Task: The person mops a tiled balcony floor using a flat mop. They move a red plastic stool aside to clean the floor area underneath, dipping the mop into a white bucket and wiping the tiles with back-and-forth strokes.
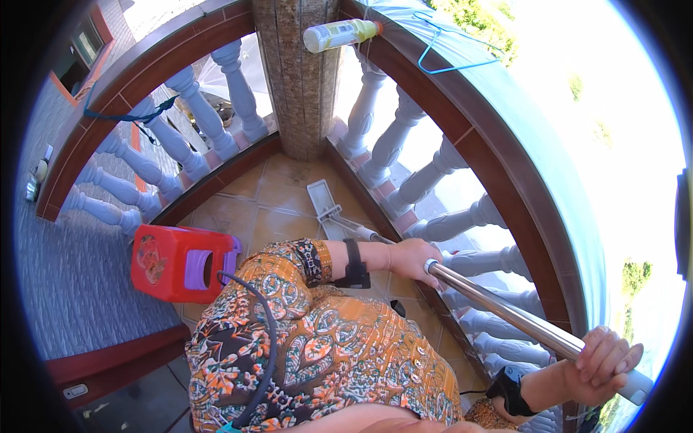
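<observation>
A flat mop with a shiny metal pole (498,303) runs slantwise across the view. My left hand (414,261) is wrapped around the pole partway along it. Higher up, my right hand (603,368) grips the pole close to its grey end cap. The mop's pale flat head (322,200) rests on the tan tiled floor (284,184), near the corner by the pillar. My left forearm and patterned sleeve hide part of the mop head. Black straps with devices circle both wrists.
Balusters under a brown-tiled rail (482,146) flank a round pillar (298,81). A plastic bottle (341,35) and a blue hanger (460,69) are at the right rail. Blue cord (130,116) loops around the left rail. Red and purple plastic stools (178,265) stand by the wall.
</observation>
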The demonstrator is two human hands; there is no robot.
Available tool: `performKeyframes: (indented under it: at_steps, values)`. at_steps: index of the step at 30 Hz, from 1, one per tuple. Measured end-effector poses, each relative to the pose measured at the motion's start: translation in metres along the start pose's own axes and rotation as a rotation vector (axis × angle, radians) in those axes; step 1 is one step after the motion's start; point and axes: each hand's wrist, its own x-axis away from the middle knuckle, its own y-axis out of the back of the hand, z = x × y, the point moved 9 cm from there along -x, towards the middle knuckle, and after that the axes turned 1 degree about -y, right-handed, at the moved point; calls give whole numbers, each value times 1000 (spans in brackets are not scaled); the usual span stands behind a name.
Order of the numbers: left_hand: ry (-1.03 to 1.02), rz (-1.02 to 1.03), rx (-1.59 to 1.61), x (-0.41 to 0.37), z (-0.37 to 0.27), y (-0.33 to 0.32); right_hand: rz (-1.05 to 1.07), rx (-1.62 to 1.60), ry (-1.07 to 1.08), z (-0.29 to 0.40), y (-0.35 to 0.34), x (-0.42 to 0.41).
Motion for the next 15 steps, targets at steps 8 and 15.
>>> performKeyframes:
  at_steps: [8, 15]
  values:
    - [112, 27, -164, 27, 99, 94, -32, -67, -3, -121, -72, -7]
    - [269, -351, -138, 46, 162, 105, 42, -72, -24, -159, -106, -11]
